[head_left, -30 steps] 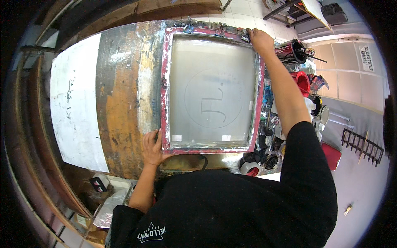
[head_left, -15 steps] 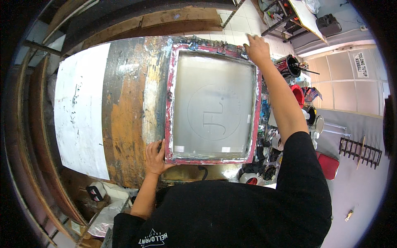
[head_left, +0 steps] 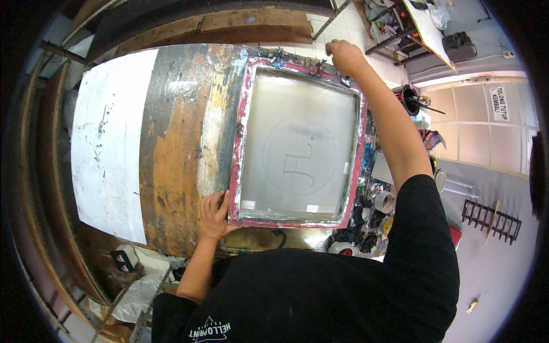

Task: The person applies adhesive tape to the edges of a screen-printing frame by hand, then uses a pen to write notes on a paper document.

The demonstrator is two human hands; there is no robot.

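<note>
At red frame (head_left: 237, 166), L hand (head_left: 214, 218) at near-L cnr, R hand (head_left: 346, 57) nr far-R; can't tell grips

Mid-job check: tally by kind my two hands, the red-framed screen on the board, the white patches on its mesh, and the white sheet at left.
Left hand and right hand: 2
Red-framed screen: 1
White patches: 3
White sheet: 1
Total: 7
</note>
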